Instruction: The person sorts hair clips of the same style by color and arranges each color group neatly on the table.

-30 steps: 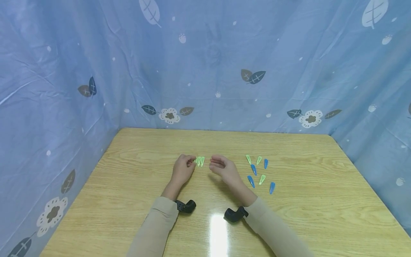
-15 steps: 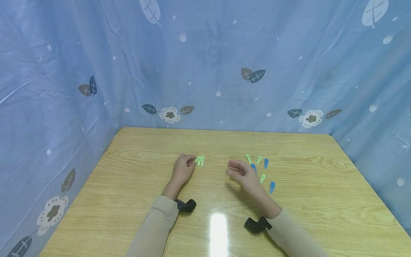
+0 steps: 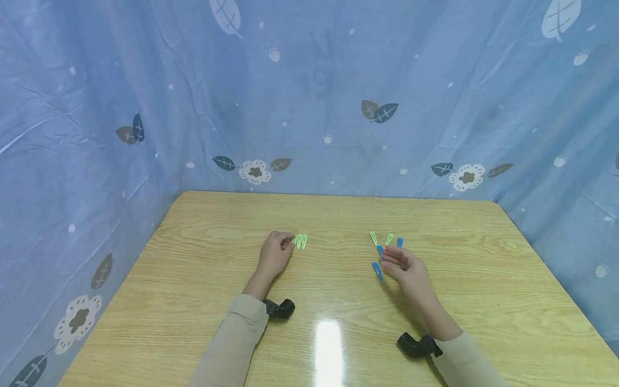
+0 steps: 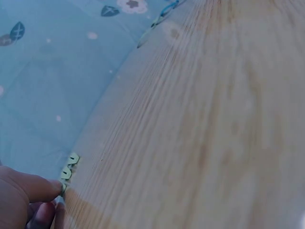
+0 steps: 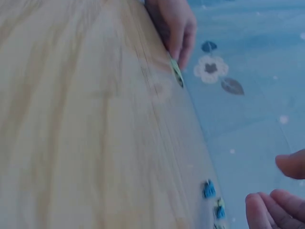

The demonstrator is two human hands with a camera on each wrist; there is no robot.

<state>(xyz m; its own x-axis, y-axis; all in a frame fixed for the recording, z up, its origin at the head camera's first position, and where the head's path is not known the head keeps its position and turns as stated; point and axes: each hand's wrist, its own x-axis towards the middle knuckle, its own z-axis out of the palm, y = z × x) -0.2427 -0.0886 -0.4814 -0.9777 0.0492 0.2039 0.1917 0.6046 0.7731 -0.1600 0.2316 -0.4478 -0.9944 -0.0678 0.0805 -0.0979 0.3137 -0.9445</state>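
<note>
Several green hair clips (image 3: 302, 241) lie side by side in a short row on the wooden table. My left hand (image 3: 274, 257) rests at the row's left end, its fingertips touching the leftmost clip, as the left wrist view also shows with the hand (image 4: 24, 200) beside the clips (image 4: 66, 172). Over the loose clips at right hovers my right hand (image 3: 411, 277), fingers apart and holding nothing. Near its fingertips are two blue clips (image 3: 377, 271); behind them lie green clips (image 3: 373, 238) and another blue one (image 3: 400, 242). The hand hides other clips.
A blue patterned curtain (image 3: 319, 97) hangs behind the table (image 3: 217, 215) and along both sides. Between the row and the loose clips is bare wood. A bright reflection (image 3: 329, 349) shows near the front.
My right hand has moved right, from near the green row to over the loose clips, covering some of them. My left hand has stayed at the row.
</note>
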